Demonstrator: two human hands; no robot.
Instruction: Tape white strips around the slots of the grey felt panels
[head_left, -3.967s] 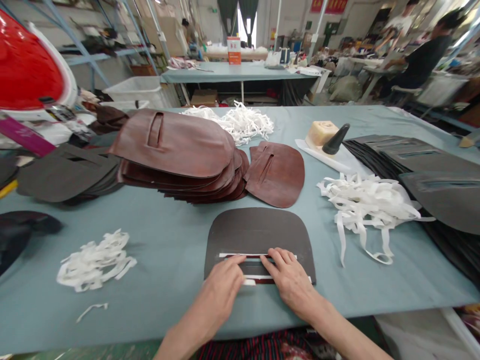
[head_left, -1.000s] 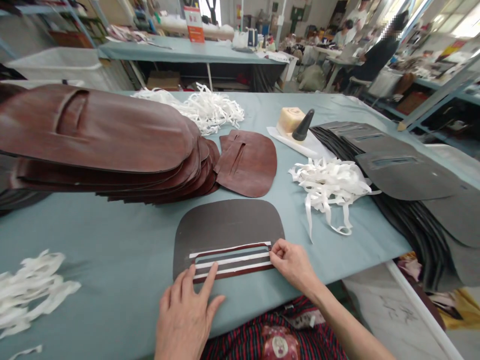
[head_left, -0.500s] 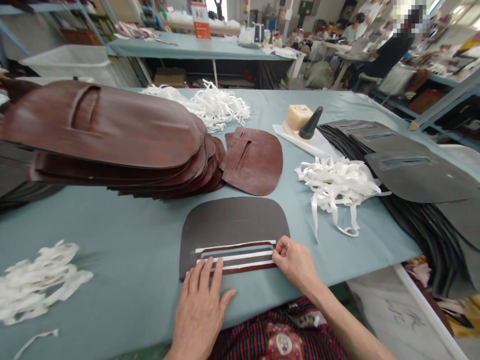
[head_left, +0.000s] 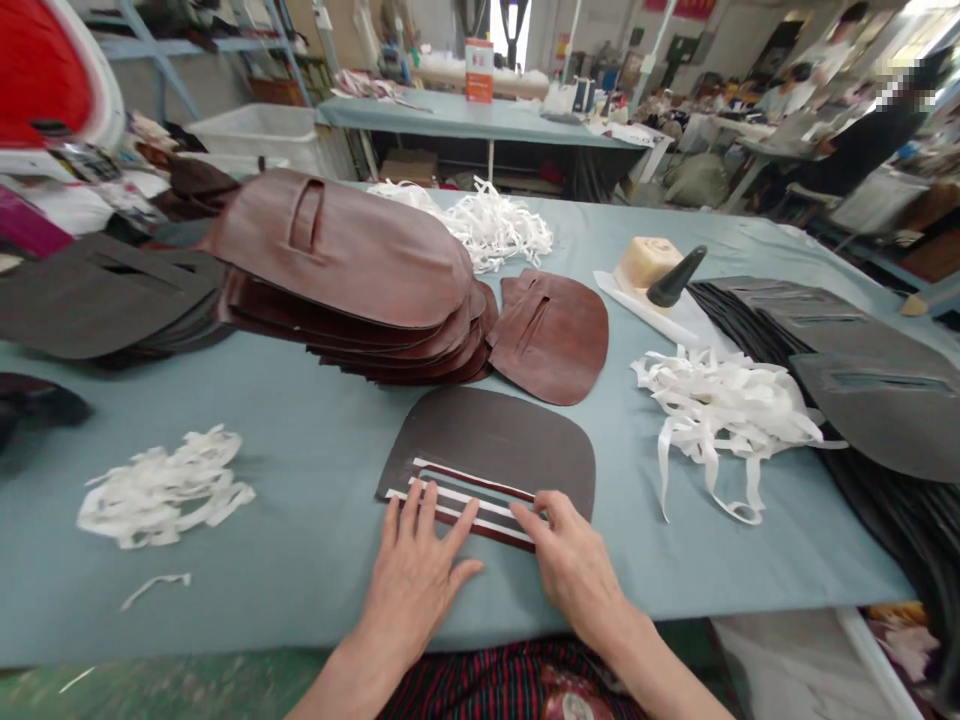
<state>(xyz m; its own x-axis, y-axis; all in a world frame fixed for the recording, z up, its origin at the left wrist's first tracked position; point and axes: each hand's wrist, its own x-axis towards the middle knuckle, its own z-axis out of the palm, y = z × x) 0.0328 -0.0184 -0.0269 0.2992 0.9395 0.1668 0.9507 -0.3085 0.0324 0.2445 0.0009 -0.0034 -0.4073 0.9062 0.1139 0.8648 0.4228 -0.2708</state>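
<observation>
A dark grey panel, rounded at its far side, lies flat on the table before me. White tape strips and brown leather edging run along its long slot near the front edge. My left hand rests with spread fingers on the strips at the left. At the slot's right end, my right hand has its fingers curled, thumb and index at the edging; the fingers hide that end.
Brown leather panels are stacked behind, with smaller brown pieces beside them. White tape heaps lie right, left and at the back. A yellowish block and black cone stand near black panels at right.
The view has swung left, so the scene sits further right. The panel now lies turned, its right end nearer me. My right thumb has reached further left over the strips.
</observation>
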